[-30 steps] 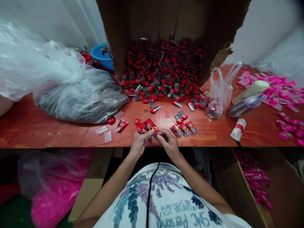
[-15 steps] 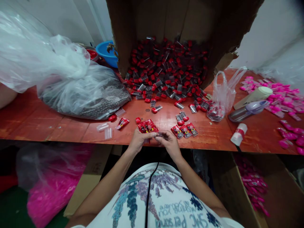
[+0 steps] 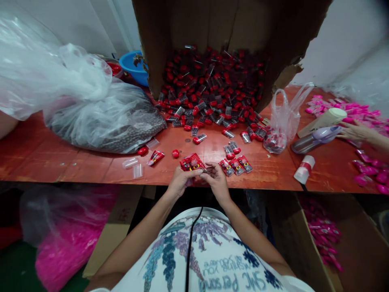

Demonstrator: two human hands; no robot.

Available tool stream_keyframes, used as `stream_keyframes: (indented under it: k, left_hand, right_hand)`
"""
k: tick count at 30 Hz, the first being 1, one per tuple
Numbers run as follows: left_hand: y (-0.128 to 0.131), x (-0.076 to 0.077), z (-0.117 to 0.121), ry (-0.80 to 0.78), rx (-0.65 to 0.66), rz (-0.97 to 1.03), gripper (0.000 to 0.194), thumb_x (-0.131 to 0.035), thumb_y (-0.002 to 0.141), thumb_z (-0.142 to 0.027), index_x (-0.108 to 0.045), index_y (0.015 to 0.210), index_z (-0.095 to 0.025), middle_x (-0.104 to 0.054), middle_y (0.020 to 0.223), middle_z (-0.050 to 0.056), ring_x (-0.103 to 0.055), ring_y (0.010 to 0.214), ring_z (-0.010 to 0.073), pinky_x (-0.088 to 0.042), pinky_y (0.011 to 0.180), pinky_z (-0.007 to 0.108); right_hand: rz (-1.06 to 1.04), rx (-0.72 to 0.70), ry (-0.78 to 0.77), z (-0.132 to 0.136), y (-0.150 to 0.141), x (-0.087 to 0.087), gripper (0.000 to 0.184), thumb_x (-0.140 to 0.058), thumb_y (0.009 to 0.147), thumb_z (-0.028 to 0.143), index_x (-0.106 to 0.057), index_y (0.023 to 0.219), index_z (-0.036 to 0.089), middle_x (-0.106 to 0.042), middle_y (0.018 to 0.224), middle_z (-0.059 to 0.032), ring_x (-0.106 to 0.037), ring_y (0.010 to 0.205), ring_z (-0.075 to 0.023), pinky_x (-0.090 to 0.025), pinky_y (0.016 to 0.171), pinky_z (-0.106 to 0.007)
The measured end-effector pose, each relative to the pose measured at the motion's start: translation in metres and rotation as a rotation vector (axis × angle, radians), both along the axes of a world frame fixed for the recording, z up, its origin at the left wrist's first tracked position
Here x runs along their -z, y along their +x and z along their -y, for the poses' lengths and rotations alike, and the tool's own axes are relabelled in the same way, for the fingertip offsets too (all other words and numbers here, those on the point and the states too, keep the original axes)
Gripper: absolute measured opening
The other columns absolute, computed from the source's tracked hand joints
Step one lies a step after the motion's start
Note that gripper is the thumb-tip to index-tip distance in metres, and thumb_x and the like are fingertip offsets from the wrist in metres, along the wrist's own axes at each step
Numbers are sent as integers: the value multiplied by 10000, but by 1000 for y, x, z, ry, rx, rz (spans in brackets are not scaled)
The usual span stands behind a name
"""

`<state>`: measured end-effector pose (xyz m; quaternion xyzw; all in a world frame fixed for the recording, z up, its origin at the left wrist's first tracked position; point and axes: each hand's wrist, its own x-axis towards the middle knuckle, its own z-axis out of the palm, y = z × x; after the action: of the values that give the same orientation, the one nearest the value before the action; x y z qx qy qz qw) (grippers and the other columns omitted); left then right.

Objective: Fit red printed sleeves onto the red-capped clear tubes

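Red printed plastic packets (image 3: 193,162), bunched together, are held over the table's front edge. My left hand (image 3: 178,181) is closed on them, its thumb across their lower edge. My right hand (image 3: 217,181) pinches the right-hand edge of the bunch, thumb against the left thumb; what lies between its fingertips is partly hidden. To the right lie three red packets (image 3: 235,166) in a row. Behind these are two clear, red-capped containers (image 3: 229,151) with dark contents. Left of my hands lie a loose red cap (image 3: 175,153), another red packet (image 3: 155,157) and clear, uncapped containers (image 3: 137,171).
A torn cardboard box (image 3: 291,75) spills a heap of red-capped containers (image 3: 209,93). At left sits a bag of dark beads (image 3: 106,121). A plastic bag (image 3: 278,121), bottles (image 3: 316,138) and pink items stand right, where another person's hand (image 3: 354,132) reaches in.
The packets have turned and shifted slightly right in my left hand; my right hand stays at their edge. Another person's hand has come in at the right.
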<state>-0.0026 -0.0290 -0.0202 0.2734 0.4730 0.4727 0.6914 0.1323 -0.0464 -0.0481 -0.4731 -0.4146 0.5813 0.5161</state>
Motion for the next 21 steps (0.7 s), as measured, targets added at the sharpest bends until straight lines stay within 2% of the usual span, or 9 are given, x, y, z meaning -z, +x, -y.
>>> stream_keyframes:
  k: [4,7,11,13,15,19,21]
  left_hand:
    - [-4,0,-3,19,-81,5,248,-825,529,-190,-681,720,-127,-659,635,3,-570,510,105,-447,474,201]
    - [-3,-4,-4,29,-121,-16,247,-827,520,-177,-688,719,-135,-676,651,0,-582,515,106,-463,493,205]
    - [-2,-8,-4,10,-60,-38,273,-827,515,-177,-707,754,-124,-717,734,49,-654,634,174,-522,618,270]
    - [-2,-7,-4,-14,-6,-44,294,-831,507,-187,-708,764,-116,-720,741,66,-663,645,202,-529,624,301]
    - [-3,-6,-5,-2,-12,-43,300,-833,503,-187,-704,764,-117,-715,728,59,-659,637,194,-525,621,294]
    - [1,-5,-5,100,-139,-48,258,-827,519,-187,-685,726,-126,-682,668,14,-624,603,139,-501,621,242]
    - [2,-7,-6,102,-102,-60,257,-822,530,-193,-682,733,-122,-678,672,19,-619,605,140,-497,619,244]
  right_hand:
    - [138,-116,80,-5,11,1,445,-690,719,263,-581,1151,254,-598,1004,-19,-589,853,-166,-524,742,-293]
    - [233,-133,141,-6,14,2,470,-672,738,258,-587,1200,281,-556,1068,-30,-571,901,-173,-513,798,-314]
    - [259,-111,164,-4,11,7,642,-690,724,246,-470,1322,318,-534,1087,-32,-566,893,-173,-513,810,-328]
    - [296,-124,183,-4,12,7,649,-692,723,232,-468,1325,324,-516,1069,-31,-558,915,-175,-506,841,-335]
    - [354,-172,212,-5,16,3,599,-678,735,214,-504,1297,329,-488,1065,-30,-542,978,-179,-486,889,-336]
    - [435,-258,256,-8,24,-8,577,-642,755,175,-512,1291,343,-451,1128,-29,-510,1063,-183,-469,909,-320]
    - [415,-236,248,-8,24,-10,602,-647,748,177,-491,1306,340,-454,1154,-32,-534,1008,-178,-489,864,-314]
